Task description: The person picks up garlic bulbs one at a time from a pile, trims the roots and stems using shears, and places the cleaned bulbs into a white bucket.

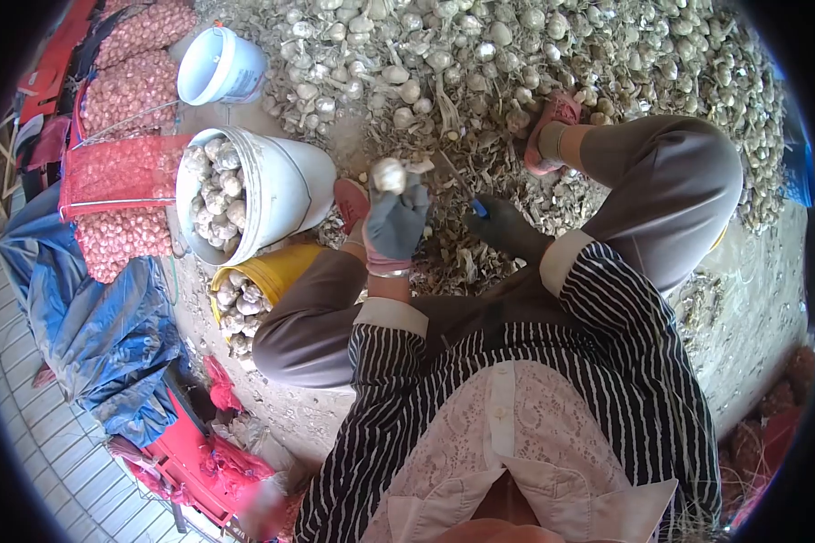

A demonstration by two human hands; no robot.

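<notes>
Left hand gloved, raised, fingers curled; right hand gloved, gripping; right forearm angled inward.

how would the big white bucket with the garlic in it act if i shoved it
The white bucket is probably heavy, since garlic bulbs are piled inside it. Its walls look stiff, so it would likely keep its shape. The rounded bulbs might roll out if it tipped.

Garlic heap ahead; buckets left, bulbs in two; mesh sacks farther left.
</notes>
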